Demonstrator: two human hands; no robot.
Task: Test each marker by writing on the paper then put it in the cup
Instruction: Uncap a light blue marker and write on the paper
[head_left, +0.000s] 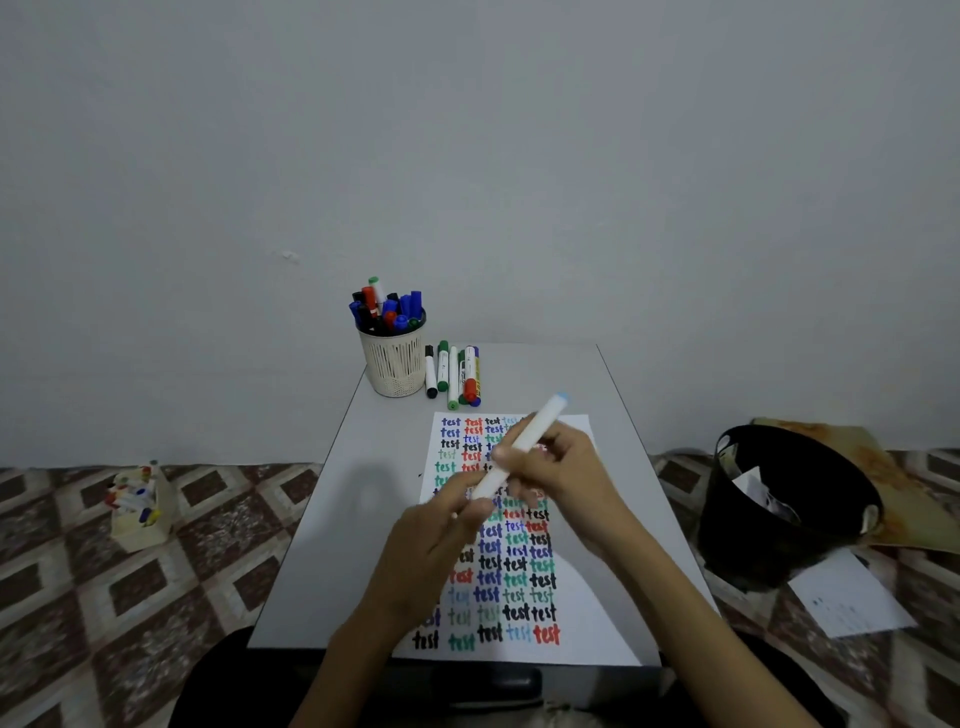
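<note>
The paper (571, 613) bears the word "test" many times, in blue, red, black and green.

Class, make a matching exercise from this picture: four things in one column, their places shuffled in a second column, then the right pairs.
Things: 1 white marker; 2 cup; 3 loose markers; 4 black bin.
Places: A on the floor, right of the table; B held by left hand and right hand above the paper; C lying beside the cup; D standing at the table's far left corner.
Pairs: 1-B; 2-D; 3-C; 4-A.
</note>
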